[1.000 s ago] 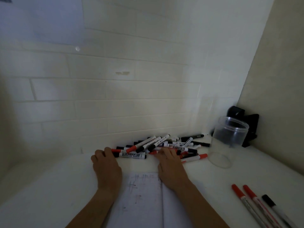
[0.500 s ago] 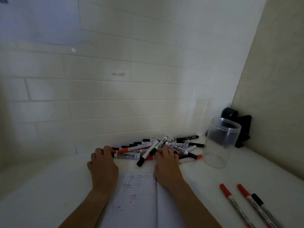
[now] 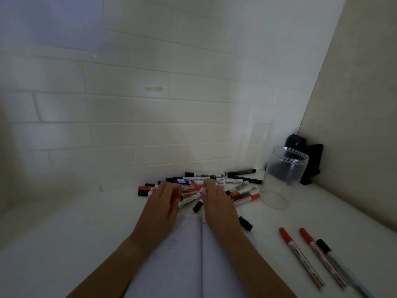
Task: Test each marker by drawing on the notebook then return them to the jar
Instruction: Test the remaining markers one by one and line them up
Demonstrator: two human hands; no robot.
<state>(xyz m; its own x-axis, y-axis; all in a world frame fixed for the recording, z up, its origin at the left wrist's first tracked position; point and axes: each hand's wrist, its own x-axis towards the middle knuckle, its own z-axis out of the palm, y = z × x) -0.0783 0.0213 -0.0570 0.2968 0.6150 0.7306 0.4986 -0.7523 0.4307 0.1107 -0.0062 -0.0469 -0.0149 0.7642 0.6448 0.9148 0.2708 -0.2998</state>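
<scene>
Where both hands lay flat at the heap of red- and black-capped whiteboard markers [image 3: 206, 186] a second ago, left hand [image 3: 162, 203] now closes its grip on a red-capped marker [image 3: 189, 197] and right hand [image 3: 217, 200] pinches its far end: uncapping for a test seems begun. Clear plastic jar [image 3: 283, 175], empty, stands right of heap; open white notebook [image 3: 193, 254] lies nearer than heap; three markers [image 3: 309, 254] lie apart, nearer than jar. White desk [image 3: 64, 233]; white tiled wall [image 3: 150, 115] behind heap.

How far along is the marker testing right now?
Done: little; the notebook shows faint marks, but the jar stands empty. In hand: both the left hand and right hand are in the marker pile. Left: testing and returning nearly everything.
</scene>
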